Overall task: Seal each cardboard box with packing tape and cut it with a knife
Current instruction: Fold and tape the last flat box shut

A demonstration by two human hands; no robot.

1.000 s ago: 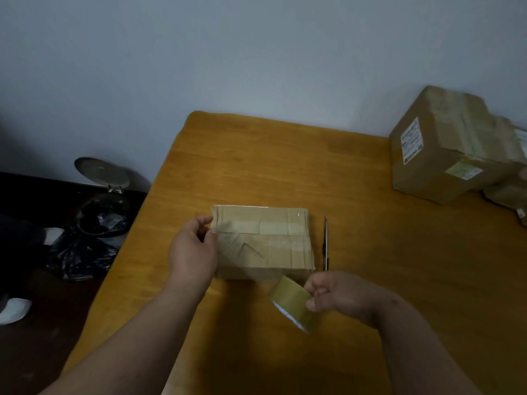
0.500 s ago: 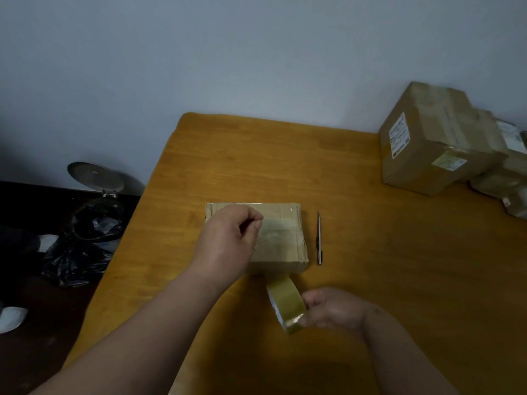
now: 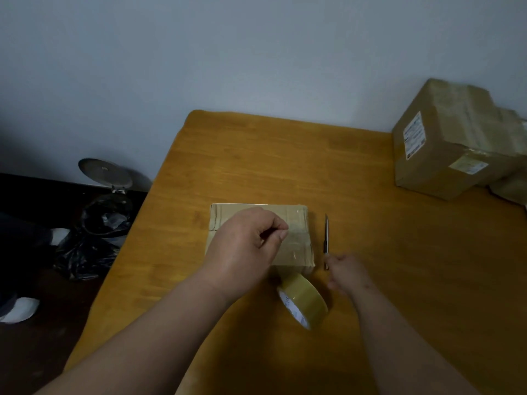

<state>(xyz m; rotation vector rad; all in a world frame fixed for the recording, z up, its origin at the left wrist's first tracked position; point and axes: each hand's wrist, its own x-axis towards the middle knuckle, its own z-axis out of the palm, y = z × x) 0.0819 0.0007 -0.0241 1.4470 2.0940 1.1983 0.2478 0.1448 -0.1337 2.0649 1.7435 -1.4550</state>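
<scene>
- A wooden desk (image 3: 256,166) fills the centre of the head view, its far edge against a pale wall (image 3: 199,52).
- A large cardboard box (image 3: 445,149) stands at the desk's far right corner, well apart from both hands; it bears a white printed label (image 3: 414,136) on its near side face and a pale sticker (image 3: 468,164) lower down, the writing on both too small to read. More packages sit just behind and beside it.
- A small cardboard box (image 3: 296,232) lies flat at mid-desk, clear tape glinting across its top.
- The left hand (image 3: 245,252) hangs over that small box and hides much of its near-left part, with fingers (image 3: 278,233) curled and thumb meeting forefinger in a pinch; what the pinch holds, if anything, cannot be told.
- The right hand (image 3: 346,273), blurred, is just right of the box's near corner, at the near end of the knife; whether its fingers have closed on the handle cannot be told.
- A roll of tan packing tape (image 3: 305,299) stands on edge on the desk just in front of the small box, between the two wrists, touched by neither hand; the white core carries print that is unreadable.
- A slim knife (image 3: 326,233) lies on the desk just right of the small box, parallel to its side, pointing away from the person.
- On the dark floor at left, an open pedal bin (image 3: 107,212) with a black liner, a black bag (image 3: 82,260) and a white shoe (image 3: 22,309).
</scene>
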